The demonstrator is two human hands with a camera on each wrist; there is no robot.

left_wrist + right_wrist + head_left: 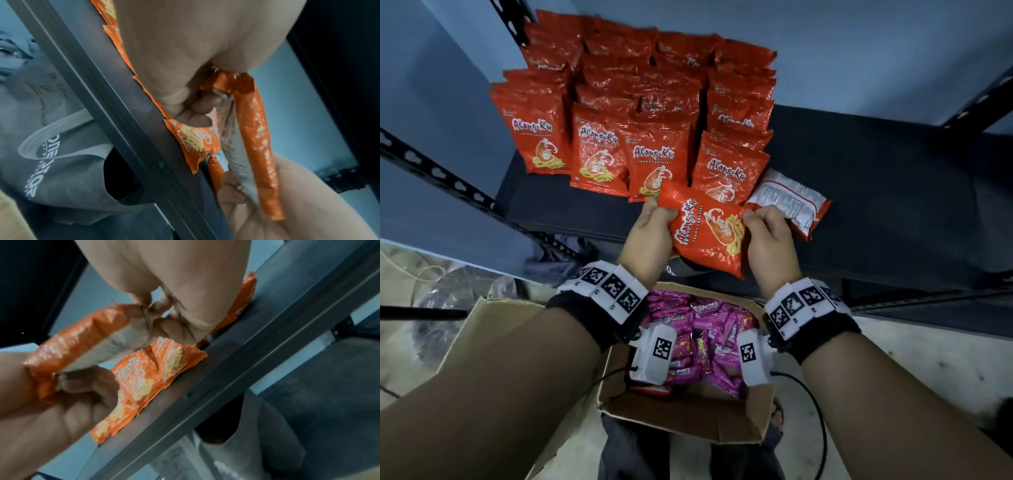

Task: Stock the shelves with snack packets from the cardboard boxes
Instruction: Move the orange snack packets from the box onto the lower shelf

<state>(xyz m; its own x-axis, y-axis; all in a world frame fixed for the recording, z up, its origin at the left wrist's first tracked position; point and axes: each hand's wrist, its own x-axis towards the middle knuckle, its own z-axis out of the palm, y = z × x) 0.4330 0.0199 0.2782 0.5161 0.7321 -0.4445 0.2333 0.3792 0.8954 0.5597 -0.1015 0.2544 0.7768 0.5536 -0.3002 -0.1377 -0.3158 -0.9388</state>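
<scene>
Both my hands hold one red prawn-cracker packet [709,233] sideways, just above the front edge of the dark shelf [893,205]. My left hand [661,214] pinches its top seam and my right hand [756,219] pinches its bottom seam. In the left wrist view the packet [257,138] shows edge-on between the curled fingers [197,104]. The right wrist view shows the same packet [82,345] with my right hand's fingers [164,318] on its end. Rows of matching packets [619,120] stand upright on the shelf's left half.
One packet [791,202] lies face down on the shelf, right of the rows. An open cardboard box [681,414] with pink packets [705,329] sits on the floor below my wrists. The shelf's right half is bare. Metal uprights [441,174] frame the shelf.
</scene>
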